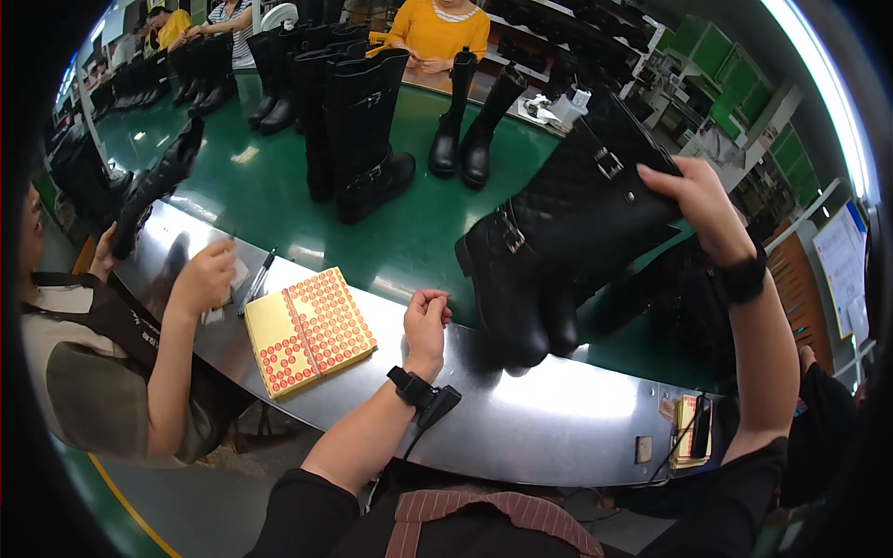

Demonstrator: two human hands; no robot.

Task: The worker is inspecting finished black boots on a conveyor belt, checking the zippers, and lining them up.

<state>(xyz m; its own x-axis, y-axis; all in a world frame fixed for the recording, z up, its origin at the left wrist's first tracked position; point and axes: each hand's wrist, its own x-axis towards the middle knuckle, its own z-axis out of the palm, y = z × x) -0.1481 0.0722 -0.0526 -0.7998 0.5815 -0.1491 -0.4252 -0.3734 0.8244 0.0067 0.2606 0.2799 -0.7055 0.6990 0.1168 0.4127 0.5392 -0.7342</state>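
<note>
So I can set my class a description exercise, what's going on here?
The person's right hand grips a pair of black buckled boots near the top of the shafts, tilted toes-down. The left hand is curled nearby; whether it holds anything is unclear. To its left, a stack of yellow sheets with red dots lies on the metal strip. At left, a co-worker holds another dark boot.

Remotely, I note: held boots (572,237) leather-like, quilted, glossy-toed; bench edge (558,423) smooth, shiny metal; green tabletop (395,256) glossy; sticker sheets (321,330) paper.
</note>
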